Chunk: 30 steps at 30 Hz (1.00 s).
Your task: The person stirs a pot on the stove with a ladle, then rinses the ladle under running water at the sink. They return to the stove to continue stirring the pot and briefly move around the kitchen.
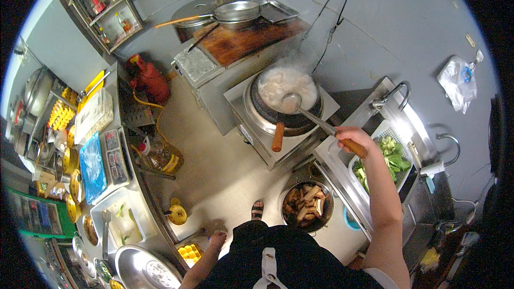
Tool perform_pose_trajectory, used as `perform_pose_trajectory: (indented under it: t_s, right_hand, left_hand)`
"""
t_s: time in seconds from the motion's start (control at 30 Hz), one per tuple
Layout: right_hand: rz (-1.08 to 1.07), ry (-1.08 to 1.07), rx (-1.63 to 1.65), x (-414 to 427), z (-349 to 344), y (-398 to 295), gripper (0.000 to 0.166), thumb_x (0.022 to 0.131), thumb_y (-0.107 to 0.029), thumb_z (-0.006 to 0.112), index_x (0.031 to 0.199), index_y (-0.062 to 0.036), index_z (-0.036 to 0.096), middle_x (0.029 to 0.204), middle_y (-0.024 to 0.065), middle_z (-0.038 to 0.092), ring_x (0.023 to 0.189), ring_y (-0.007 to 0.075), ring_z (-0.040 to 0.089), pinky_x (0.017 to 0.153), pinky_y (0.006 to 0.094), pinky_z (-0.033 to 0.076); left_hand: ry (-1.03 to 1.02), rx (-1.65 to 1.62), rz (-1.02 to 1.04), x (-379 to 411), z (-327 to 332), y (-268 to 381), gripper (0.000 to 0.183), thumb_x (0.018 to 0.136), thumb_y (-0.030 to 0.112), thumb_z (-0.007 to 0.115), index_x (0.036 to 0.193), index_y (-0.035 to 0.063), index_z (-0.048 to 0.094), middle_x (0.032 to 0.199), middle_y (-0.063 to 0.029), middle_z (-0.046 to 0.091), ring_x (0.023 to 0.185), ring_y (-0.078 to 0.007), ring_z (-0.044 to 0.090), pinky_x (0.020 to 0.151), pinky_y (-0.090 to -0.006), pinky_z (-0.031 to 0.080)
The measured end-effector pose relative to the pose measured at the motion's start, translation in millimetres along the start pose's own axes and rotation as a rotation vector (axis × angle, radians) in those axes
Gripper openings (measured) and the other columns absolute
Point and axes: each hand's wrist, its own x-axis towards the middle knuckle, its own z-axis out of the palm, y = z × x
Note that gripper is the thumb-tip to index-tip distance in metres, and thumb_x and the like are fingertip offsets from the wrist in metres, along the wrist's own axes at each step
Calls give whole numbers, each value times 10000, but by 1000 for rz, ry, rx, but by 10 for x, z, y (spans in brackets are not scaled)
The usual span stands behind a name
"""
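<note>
My right hand [354, 138] is closed on the wooden handle of a long metal ladle [317, 119]. The ladle's bowl rests over the near side of a wok [284, 118], where pale pieces sit in cloudy, steaming liquid [287, 82]. The wok stands on a steel stove [257, 144], its wooden handle [277, 138] pointing towards me. My left hand [219, 237] hangs low at my left side, away from the stove; its fingers look curled, but whether it holds anything is unclear.
Right of the stove, a white basket of leafy greens [395, 156] sits in a steel sink [341, 160]. A pot of brown chunks [307, 204] stands on the floor near my foot. A red gas cylinder [149, 80], an oil jug [162, 158] and a crowded counter [140, 184] are at left.
</note>
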Motion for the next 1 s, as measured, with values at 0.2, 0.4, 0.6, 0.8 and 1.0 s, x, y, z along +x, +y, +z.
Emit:
perform_pose_trajectory:
  t_s: [0.2,0.4,0.6,0.8,1.0]
  right_hand:
    - [-4,16,-18,71,46,52,409,706,-150,574,1075,-13,463,591,63,499,452,136,457,399,243,356]
    - [-15,-17,-2,168,110,69,338,705,-149,578,1001,-17,483,596,67,506,459,136,471,391,242,353]
    - [-22,-18,-27,284,182,31,294,702,-157,578,951,-25,492,593,66,511,449,139,479,390,243,362]
    - [-12,8,-34,463,427,-85,402,703,-140,564,1059,17,468,594,56,514,432,117,447,378,226,344]
    - [21,43,-36,657,577,-213,319,709,-157,569,973,7,495,598,68,532,438,128,482,361,223,360]
  left_hand:
    - [26,-206,-125,-35,-3,64,247,721,249,571,855,49,628,675,-65,610,543,-145,566,519,-274,469]
    - [19,-238,-250,-48,-71,236,211,710,218,583,802,33,624,637,-54,582,524,-140,537,501,-268,454]
    - [3,-549,-389,39,16,172,176,718,193,580,763,25,610,631,-46,567,516,-132,517,470,-257,428]
    - [69,-575,-400,172,316,-237,174,729,183,577,772,17,603,607,-41,552,493,-123,497,445,-251,410]
    - [82,-623,-399,177,341,-300,177,724,180,575,758,9,605,594,-46,552,486,-125,501,437,-255,411]
